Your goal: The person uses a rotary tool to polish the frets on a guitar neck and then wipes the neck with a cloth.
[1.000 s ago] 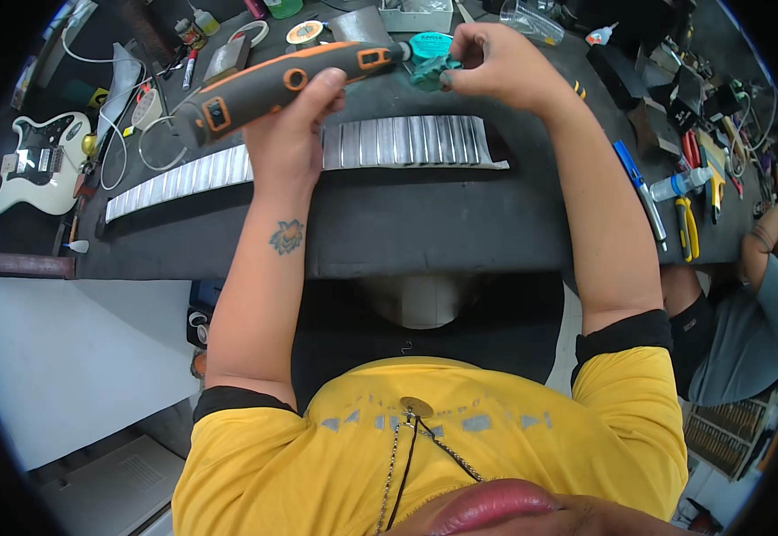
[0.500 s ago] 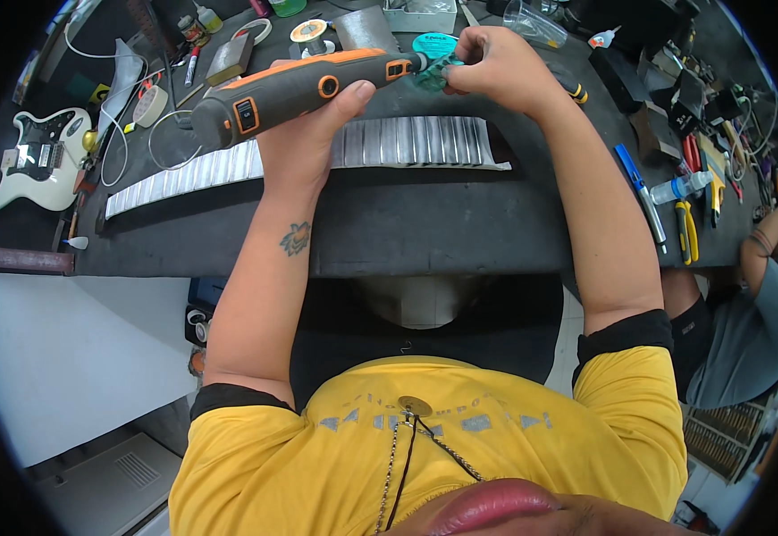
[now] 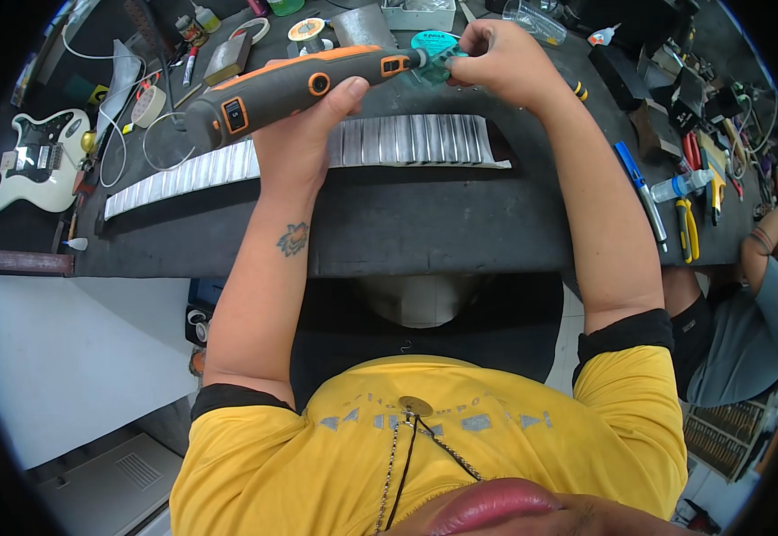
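My left hand [image 3: 317, 121] is closed around a grey and orange cordless rotary tool [image 3: 273, 94], held level with its nose pointing right. My right hand [image 3: 500, 67] pinches a crumpled green piece [image 3: 438, 67] at the tool's nose, where the fingers partly hide it and whatever bit is there. Just behind that is a round teal container [image 3: 433, 42]. Below the tool a long, curved, ridged silver strip [image 3: 411, 141] lies along the dark bench [image 3: 433, 228], partly hidden by my left arm.
A white electric guitar [image 3: 36, 161] sits at the left. Pliers [image 3: 685, 232], a blue pen-like tool [image 3: 643, 192] and several other tools crowd the right. Spools [image 3: 306, 31] and a white box [image 3: 416, 16] stand behind. A co-worker's arm and leg [image 3: 755, 255] show at the right.
Over the last second the rotary tool and my left hand have shifted right, toward my right hand, which still pinches the green piece and has moved only slightly.
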`<state>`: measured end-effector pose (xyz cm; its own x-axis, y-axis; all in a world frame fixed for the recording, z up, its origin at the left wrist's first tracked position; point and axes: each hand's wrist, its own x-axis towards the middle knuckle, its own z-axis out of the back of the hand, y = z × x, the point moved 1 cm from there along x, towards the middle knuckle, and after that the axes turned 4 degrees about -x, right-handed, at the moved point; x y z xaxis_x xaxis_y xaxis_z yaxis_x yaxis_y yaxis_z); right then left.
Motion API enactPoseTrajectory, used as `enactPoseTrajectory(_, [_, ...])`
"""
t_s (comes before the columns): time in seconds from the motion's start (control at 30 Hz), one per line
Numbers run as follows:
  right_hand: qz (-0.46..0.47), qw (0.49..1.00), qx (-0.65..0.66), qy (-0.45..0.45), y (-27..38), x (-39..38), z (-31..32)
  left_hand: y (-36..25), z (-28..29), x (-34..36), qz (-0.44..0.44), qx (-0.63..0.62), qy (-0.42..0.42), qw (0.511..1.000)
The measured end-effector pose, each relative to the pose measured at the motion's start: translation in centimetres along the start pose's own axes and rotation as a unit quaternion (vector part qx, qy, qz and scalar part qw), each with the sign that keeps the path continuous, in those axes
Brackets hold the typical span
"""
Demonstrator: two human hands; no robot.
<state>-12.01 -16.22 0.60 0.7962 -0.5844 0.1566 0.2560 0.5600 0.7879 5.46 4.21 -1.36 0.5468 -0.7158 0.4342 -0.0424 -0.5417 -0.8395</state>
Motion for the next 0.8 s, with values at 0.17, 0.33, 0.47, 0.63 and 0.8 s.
enactPoseTrajectory(0.17, [-0.035, 0.998, 0.022, -0.053, 0.8, -0.2, 1.8, 0.0, 0.3, 0.4, 0.011, 0.006, -0.024, 1.0])
enactPoseTrajectory(0.33, [-0.041, 0.992, -0.026, -0.113, 1.5, -0.4, 3.5, -1.0, 0.4, 0.9, 0.028, -0.043, -0.121, 0.991])
enactPoseTrajectory(0.47, [-0.025, 0.984, -0.109, -0.138, 2.1, -0.6, 3.8, -1.4, 1.3, 1.1, 0.067, -0.063, -0.127, 0.988])
enactPoseTrajectory(0.63, [-0.01, 0.983, -0.136, -0.125, 1.3, -0.5, 3.9, -0.9, 1.1, 1.5, 0.082, -0.01, -0.143, 0.986])
enactPoseTrajectory(0.8, [-0.015, 0.979, -0.154, -0.132, 1.3, -0.4, 3.9, -1.1, 0.6, 1.5, 0.105, 0.023, -0.134, 0.985])
